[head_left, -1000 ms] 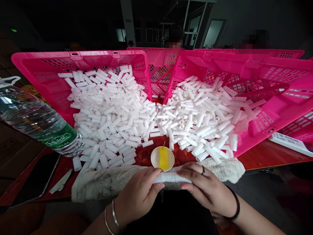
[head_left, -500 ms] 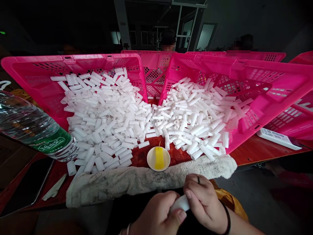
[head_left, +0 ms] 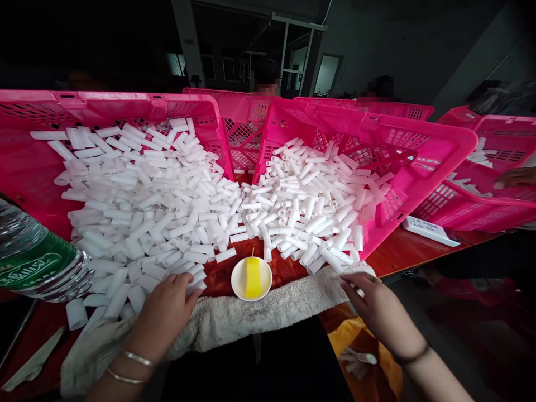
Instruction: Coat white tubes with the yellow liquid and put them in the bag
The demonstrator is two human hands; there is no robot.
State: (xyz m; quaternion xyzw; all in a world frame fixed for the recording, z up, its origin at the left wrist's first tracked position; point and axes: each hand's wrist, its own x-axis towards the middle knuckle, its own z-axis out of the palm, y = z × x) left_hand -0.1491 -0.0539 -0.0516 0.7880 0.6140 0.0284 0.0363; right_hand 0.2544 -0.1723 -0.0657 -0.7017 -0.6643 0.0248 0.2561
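Pink baskets point(head_left: 419, 151) lie tipped, apparently so white tubes point(head_left: 180, 230) spill within reach at mid-frame, where the left hand point(head_left: 167, 304) bunches its fingers over the near ones, while the right hand point(head_left: 379, 304) curls beside the towel point(head_left: 251, 314), either grip unclear.

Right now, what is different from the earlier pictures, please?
The left hand went left, to the left pile of white tubes; the right hand went right, to the right end of the towel. They no longer hold a white piece between them. The towel and the dish with its yellow strip stayed.
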